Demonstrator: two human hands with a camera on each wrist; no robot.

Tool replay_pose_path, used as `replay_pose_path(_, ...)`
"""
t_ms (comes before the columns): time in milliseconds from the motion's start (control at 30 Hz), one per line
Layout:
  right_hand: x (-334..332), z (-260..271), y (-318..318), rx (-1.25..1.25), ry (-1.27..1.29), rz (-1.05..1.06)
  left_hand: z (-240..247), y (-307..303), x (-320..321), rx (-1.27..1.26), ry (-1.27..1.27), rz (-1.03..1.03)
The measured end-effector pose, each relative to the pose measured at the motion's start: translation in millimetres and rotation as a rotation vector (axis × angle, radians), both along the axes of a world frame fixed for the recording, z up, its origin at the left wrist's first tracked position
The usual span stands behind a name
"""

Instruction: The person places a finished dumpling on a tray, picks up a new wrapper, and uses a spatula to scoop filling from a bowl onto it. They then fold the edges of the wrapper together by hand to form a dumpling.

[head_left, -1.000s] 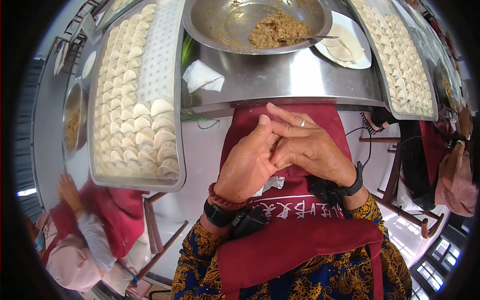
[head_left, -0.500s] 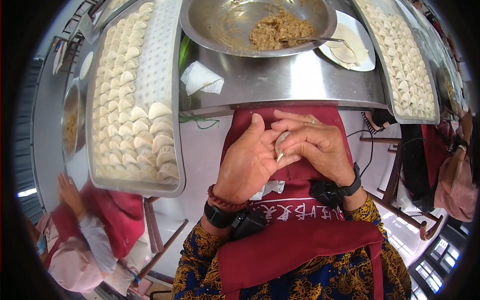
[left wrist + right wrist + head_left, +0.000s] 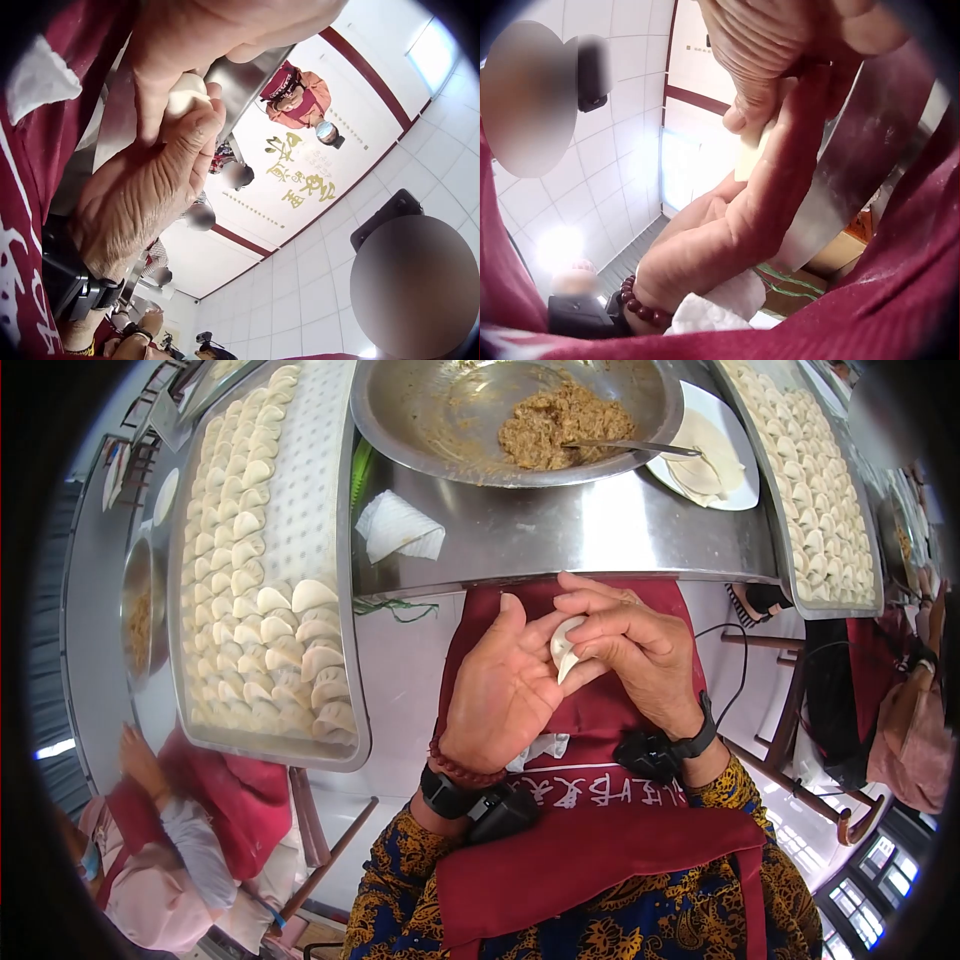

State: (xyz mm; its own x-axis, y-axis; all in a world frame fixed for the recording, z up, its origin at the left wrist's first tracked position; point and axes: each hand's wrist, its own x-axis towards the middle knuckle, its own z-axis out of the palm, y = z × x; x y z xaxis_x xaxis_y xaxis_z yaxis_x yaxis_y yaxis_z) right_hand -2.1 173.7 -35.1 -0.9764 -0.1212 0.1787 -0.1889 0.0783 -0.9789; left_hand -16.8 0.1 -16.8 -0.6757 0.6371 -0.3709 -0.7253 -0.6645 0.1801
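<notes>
A pale, folded dumpling (image 3: pixel 563 645) lies at the fingers of my left hand (image 3: pixel 500 695), whose palm faces up with the thumb held apart. Between thumb and fingers, my right hand (image 3: pixel 645 660) pinches that dumpling from the right side. In the left wrist view the right thumb (image 3: pixel 193 136) presses against the dumpling (image 3: pixel 184 94). The right wrist view has the dumpling (image 3: pixel 751 154) partly hidden behind the left fingers (image 3: pixel 769 199). Both hands are over the lap, in front of the metal table (image 3: pixel 540 530).
Rows of dumplings fill much of the left tray (image 3: pixel 312 480); another tray (image 3: pixel 838 608) of dumplings stands right. A steel bowl (image 3: pixel 440 420) holds brown filling (image 3: pixel 570 425) and a spoon (image 3: pixel 640 446). Wrappers (image 3: pixel 712 460) lie on a plate (image 3: pixel 745 498). A crumpled paper towel (image 3: pixel 400 525) sits nearby.
A second ago both hands were pressed together with the dumpling hidden. The left palm has since spread out, and the dumpling shows in the right hand's pinch.
</notes>
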Motion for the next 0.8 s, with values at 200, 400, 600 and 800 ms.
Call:
replay_pose_path(200, -4, 7, 0, 0.094, -0.004, -0.022, -4, -1, -1, -0.026, 0.003, 0.025)
replay_pose_path(400, -7, 9, 3, 0.326, 0.1, 0.063, -12, -4, 0, 0.018, 0.006, 0.009)
replay_pose_path(600, -9, 11, -2, 0.387, 0.096, 0.104, -21, -10, 2, -0.013, 0.012, 0.028)
replay_pose_path(800, -15, 16, -17, 0.304, -0.016, 0.12, -19, -21, 2, -0.023, -0.01, 0.073)
